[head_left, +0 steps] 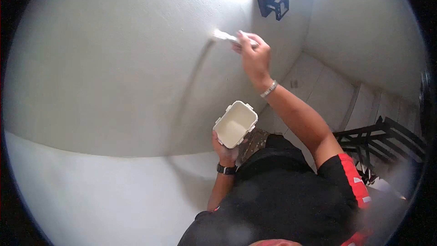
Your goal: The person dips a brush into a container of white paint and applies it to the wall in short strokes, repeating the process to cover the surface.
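Observation:
My right hand is raised, its fingers closed round the handle of a paintbrush. The white-coated bristles are right at the grey-white wall, and the brush casts a long shadow down it. Lower down, my left hand grips a white plastic container from underneath and along its side. This tub is rectangular with rounded corners and clip tabs on the rim, and its open top faces me. Its inside is cream-white.
A lit lamp on a dark bracket is fixed to the wall above my right hand. Below, a whiter wall band meets the grey one. Pale floor lies to the right, with dark slatted metalwork beyond my right elbow.

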Action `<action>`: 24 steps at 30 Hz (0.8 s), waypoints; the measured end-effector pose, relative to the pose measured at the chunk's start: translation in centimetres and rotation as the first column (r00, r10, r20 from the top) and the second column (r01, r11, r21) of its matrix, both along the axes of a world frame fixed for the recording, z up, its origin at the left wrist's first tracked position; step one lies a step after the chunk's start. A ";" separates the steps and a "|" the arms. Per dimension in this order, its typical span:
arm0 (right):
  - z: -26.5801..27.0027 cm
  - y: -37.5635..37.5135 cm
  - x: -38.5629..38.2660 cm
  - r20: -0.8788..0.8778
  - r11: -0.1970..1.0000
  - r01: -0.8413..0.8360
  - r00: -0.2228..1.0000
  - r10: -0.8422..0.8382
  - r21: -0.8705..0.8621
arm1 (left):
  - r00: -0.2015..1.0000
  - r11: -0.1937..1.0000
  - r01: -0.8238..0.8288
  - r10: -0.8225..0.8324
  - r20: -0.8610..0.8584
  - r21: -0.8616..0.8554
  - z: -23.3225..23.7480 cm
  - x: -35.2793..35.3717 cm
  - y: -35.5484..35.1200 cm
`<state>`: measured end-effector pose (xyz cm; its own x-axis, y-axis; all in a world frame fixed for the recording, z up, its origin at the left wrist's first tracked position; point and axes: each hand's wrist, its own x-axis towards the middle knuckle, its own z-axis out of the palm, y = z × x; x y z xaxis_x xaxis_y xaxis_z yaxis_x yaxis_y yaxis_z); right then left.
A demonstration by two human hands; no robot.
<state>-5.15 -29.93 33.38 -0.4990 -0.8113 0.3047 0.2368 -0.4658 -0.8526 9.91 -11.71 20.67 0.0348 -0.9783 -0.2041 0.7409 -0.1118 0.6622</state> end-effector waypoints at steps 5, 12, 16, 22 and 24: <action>8.6 3.4 1.5 0.107 0.933 -0.124 0.980 0.169 -0.338 | 1.000 1.000 -0.005 0.005 0.000 -0.003 0.5 0.0 -0.1; -4.1 1.0 -1.8 -0.024 0.999 -0.030 0.999 0.030 0.013 | 0.997 0.999 -0.025 0.027 -0.076 0.033 -0.4 0.2 -0.2; -18.8 3.0 -6.6 -0.182 0.944 0.052 0.983 0.009 0.326 | 0.997 0.999 -0.031 0.032 -0.072 0.019 -0.8 0.3 -0.3; -27.1 11.7 -12.5 -0.119 0.869 0.100 0.992 -0.047 0.484 | 0.978 0.984 0.105 -0.128 -0.164 -0.144 -3.9 2.1 -0.1; -27.0 13.5 -13.1 -0.136 0.861 0.129 0.988 -0.070 0.492 | 0.992 0.992 0.076 -0.086 -0.094 -0.105 -4.3 2.1 -0.3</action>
<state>-18.24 -16.48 6.35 -0.5721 -0.8172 -0.0695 0.1032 0.0124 -0.9946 12.05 -12.01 16.32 -0.0606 -0.9929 -0.1022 0.7942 -0.1100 0.5976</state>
